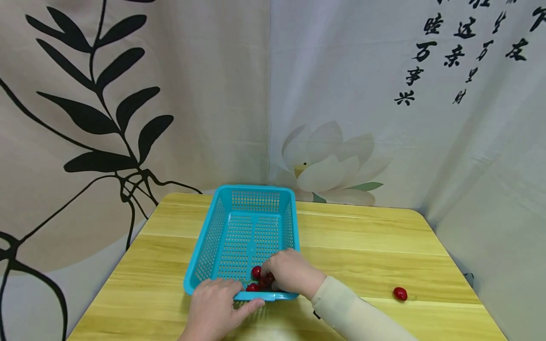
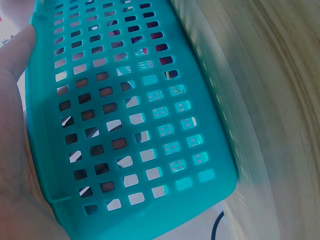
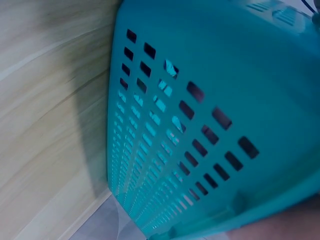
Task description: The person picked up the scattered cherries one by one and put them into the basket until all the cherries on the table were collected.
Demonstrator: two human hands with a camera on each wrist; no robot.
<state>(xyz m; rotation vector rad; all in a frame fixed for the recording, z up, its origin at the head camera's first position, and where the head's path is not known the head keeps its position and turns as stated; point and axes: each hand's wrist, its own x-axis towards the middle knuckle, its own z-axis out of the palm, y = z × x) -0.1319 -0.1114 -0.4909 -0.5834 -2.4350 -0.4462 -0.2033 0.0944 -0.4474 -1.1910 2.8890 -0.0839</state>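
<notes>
A blue plastic basket with perforated walls stands on the table. My left hand grips its near rim, fingers over the edge and thumb along the outside; in the left wrist view the palm lies beside the basket wall. My right hand reaches into the near right corner, fingers curled down around red cherries. Beside those fingertips lie a red cherry and another cherry close to the rim. In the right wrist view the basket's side hides the fingers.
One loose cherry lies on the wooden table, right of the basket. Behind the table hangs a pale curtain printed with dark leaves, a lotus and black characters.
</notes>
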